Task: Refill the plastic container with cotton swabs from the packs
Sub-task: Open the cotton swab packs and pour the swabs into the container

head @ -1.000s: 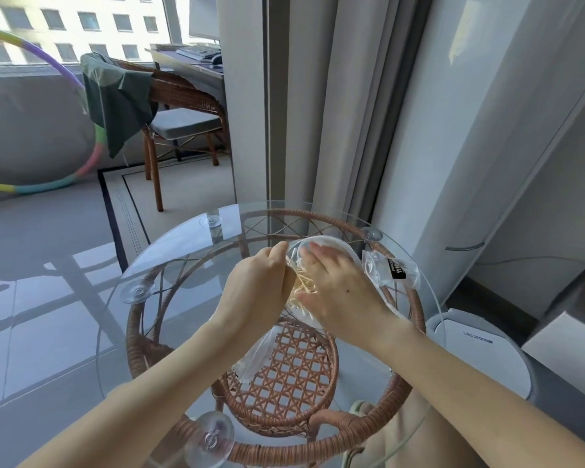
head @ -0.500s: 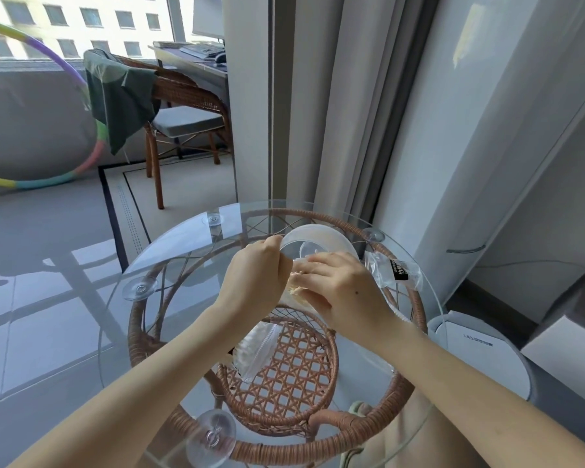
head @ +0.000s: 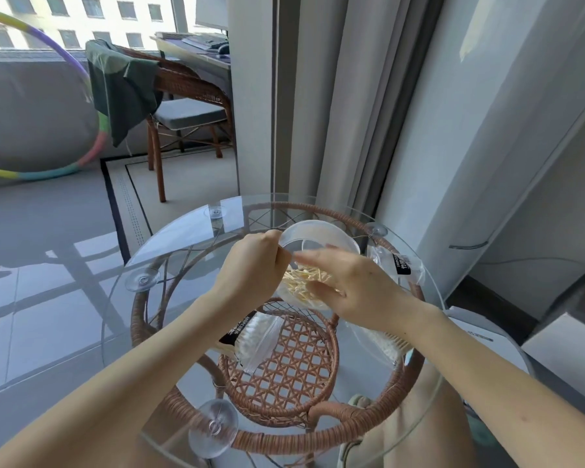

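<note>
Tipping toward the person, the plastic container (head: 318, 261), pinched at its rim by the left hand (head: 250, 268), now showed loose cotton swabs (head: 304, 282) inside, the right hand (head: 348, 285) open-fingered over them above the worktop (head: 183, 238), so refilling seemed underway.

Round glass-topped rattan table (head: 169, 251), brown wicker chair (head: 190, 92) under dark green cloth (head: 122, 86), multicoloured hoop (head: 92, 150).
</note>
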A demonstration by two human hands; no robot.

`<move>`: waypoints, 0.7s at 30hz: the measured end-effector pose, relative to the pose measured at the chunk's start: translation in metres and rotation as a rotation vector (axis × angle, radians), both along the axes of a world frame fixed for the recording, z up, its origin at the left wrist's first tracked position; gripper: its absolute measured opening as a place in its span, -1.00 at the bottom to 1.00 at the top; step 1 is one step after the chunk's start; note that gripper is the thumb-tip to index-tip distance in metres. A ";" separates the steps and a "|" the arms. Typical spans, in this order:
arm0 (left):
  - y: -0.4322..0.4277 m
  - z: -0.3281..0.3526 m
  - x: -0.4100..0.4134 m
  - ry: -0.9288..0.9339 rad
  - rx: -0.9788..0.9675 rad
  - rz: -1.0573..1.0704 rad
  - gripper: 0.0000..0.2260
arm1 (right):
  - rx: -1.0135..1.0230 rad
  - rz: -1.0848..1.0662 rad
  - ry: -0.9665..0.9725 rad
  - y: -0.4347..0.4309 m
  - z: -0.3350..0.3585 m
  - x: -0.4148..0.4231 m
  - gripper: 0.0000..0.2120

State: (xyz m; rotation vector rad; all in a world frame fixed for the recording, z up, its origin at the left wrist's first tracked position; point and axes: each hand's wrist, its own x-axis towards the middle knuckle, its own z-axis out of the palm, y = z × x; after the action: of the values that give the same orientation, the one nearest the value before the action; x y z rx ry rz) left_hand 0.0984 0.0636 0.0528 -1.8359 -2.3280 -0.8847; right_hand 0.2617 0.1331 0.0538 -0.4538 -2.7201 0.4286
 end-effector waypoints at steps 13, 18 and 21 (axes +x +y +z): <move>0.015 -0.011 -0.011 -0.274 -0.272 0.041 -0.74 | -0.139 -0.022 0.108 0.007 0.005 0.010 -0.72; 0.017 -0.017 -0.017 -0.344 -0.320 0.062 -0.75 | -0.101 -0.301 0.218 0.007 0.017 0.036 -0.82; 0.016 -0.018 -0.019 -0.379 -0.342 0.067 -0.76 | -0.084 -0.410 -0.220 0.016 0.013 0.064 -0.60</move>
State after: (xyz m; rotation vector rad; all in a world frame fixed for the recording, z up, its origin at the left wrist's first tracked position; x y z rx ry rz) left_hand 0.0798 0.0794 0.0351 -1.8190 -2.9133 -0.9463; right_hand 0.3254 0.1496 0.0667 -1.1138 -2.7163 0.3991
